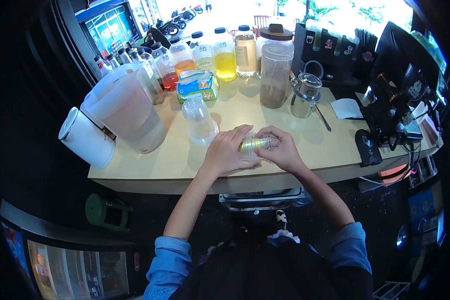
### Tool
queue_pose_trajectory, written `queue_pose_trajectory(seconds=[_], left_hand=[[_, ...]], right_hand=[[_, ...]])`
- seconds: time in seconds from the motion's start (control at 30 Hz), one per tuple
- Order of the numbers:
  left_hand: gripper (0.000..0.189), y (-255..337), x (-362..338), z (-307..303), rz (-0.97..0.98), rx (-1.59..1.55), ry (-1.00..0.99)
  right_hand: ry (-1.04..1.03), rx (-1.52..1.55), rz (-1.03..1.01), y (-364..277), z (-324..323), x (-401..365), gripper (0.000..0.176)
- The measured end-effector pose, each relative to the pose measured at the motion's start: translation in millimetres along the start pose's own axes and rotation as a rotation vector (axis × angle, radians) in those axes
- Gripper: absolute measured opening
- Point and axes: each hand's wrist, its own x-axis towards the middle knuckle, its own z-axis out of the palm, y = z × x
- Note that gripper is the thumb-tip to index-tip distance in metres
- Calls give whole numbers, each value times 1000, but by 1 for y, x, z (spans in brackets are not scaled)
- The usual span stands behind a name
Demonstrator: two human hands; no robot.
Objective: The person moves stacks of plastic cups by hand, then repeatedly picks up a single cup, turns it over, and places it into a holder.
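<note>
Near the front edge of the counter, my left hand is closed around a clear plastic cup lying on its side or strongly tilted. Something yellow-green shows through its wall; I cannot make out what it is. My right hand has its fingers wrapped about the cup's other end, thumb against it. Fingers hide part of the cup. Just beyond my left hand stands a stack of upside-down clear cups, apart from the held one. Behind that sits a tissue pack.
Bottles of coloured liquid, one yellow, line the back. Large plastic pitchers and a white container stand left. A tall lidded jar, metal drip filter, spoon and monitor are right.
</note>
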Motion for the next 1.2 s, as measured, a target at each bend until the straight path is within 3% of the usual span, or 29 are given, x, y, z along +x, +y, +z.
queue_pose_trajectory(seconds=[0.33, 0.4, 0.6, 0.8, 0.9, 1.1, 1.2], left_hand=[[73, 2, -3, -7, 4, 41, 25], [69, 3, -3, -8, -4, 73, -6], [63, 4, -1, -7, -46, 64, -34], [61, 5, -2, -3, -9, 58, 6], [61, 7, -2, -2, -10, 58, 24], [82, 4, -6, -4, 28, 28, 89], [90, 0, -11, -7, -28, 75, 4]], right_hand=[[96, -10, -47, -4, -27, -11, 32], [-52, 33, -19, -11, -35, -15, 38], [-228, -157, -37, -17, -51, -21, 52], [-202, -120, -45, -14, -34, -18, 52], [-126, -68, 1, -11, -23, -18, 48], [-40, 73, -40, 4, -14, -11, 34], [-30, -25, -27, 0, -8, -9, 33]])
